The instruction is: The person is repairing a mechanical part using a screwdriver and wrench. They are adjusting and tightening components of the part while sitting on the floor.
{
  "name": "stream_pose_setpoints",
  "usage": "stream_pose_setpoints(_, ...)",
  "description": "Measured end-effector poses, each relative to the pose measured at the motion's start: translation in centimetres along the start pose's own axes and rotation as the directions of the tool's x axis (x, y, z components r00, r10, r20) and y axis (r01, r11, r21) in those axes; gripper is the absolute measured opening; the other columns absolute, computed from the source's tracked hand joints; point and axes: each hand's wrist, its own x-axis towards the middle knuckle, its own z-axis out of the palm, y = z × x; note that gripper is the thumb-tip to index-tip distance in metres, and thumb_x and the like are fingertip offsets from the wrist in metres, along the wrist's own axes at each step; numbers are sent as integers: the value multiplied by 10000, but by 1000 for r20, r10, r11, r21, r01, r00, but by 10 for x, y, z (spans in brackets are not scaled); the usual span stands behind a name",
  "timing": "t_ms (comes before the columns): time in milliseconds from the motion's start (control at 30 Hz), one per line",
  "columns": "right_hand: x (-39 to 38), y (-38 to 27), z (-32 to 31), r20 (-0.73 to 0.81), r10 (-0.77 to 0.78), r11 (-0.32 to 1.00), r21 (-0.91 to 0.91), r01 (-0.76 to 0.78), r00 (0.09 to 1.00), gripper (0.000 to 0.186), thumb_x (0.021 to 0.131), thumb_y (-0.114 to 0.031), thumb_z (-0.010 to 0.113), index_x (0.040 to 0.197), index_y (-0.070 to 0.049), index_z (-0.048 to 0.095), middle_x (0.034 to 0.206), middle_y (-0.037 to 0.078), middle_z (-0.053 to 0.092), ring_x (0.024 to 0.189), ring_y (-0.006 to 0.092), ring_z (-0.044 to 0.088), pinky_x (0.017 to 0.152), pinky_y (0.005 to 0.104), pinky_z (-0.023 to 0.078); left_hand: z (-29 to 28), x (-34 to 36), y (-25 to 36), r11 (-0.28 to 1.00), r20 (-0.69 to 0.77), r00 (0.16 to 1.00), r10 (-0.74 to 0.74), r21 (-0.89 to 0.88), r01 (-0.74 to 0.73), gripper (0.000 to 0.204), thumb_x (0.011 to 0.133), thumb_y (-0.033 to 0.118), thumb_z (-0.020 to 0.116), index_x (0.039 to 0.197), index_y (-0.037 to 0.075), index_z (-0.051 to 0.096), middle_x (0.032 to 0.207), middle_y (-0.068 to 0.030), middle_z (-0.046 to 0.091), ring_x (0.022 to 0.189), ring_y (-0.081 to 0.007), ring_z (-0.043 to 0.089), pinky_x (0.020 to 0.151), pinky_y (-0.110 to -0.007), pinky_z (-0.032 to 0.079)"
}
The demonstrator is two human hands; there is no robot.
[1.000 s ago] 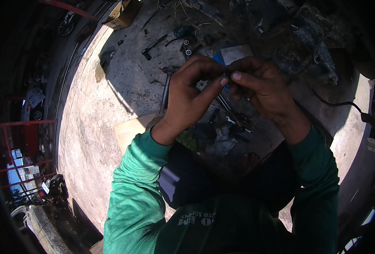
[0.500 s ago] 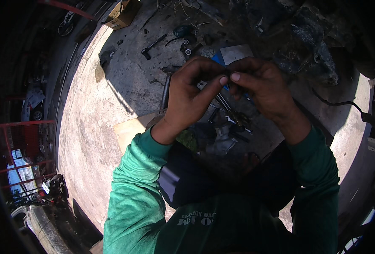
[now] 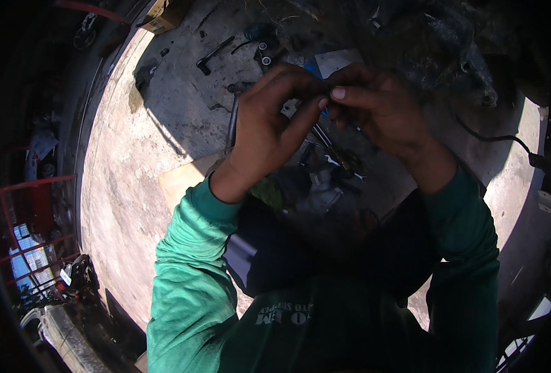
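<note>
My left hand and my right hand are raised in front of me, fingertips almost meeting. Thumb and fingers of each are pinched together. Whatever sits between them is too small and dark to make out. Below the hands, open-end wrenches lie on the ground beside long metal rods. Nearer to my legs is a grey metal part. Partly covered by my left hand and wrist is a hammer-like tool. A flat blue and whitish piece shows just beyond my fingers.
A ratchet-like tool lies on the concrete floor at far left, with ring-shaped metal parts near it. A cardboard box stands farther back. Dark, plastic-like sheeting fills the far right; a black cable runs below it.
The view has shifted slightly, so the floor items sit a little left and higher. Both hands keep their pinch, with the fingertips shifting slightly against each other.
</note>
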Motion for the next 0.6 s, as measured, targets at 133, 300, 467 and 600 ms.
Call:
stream_pose_setpoints(133,1,1,-4,53,9,1000,20,-10,999,164,913,-78,717,1045,13,680,903,94,720,763,165,702,687,293,578,-1,0,3,1000,-6,1000,26,15,-26,163,838,-82,724,980,-16,676,965,-106,687,927,-203,674,816,-317,533)
stream_pose_setpoints(300,3,5,-5,71,8,999,35,-11,997,144,923,-57,690,1041,23,677,910,113,730,771,169,715,693,292,595,-3,-2,5,998,1,999,33,46,-33,162,828,-69,740,970,-12,689,973,-107,695,941,-214,680,824,-331,539)
stream_pose_setpoints(467,0,3,-1,39,0,1000,13,-1,999,157,918,-56,691,1049,29,669,901,115,725,759,173,711,684,299,592,-3,-2,2,1000,14,1000,-13,18,12,167,822,-68,748,971,-17,692,982,-104,699,946,-211,679,832,-335,543)
stream_pose_setpoints(600,0,4,7,-33,-29,999,-37,27,999,181,903,-80,716,1037,29,662,870,101,709,729,177,697,654,306,576,-2,-5,-1,996,-14,998,-60,-65,59,164,835,-37,750,984,-14,687,961,-95,705,913,-196,701,812,-319,551)
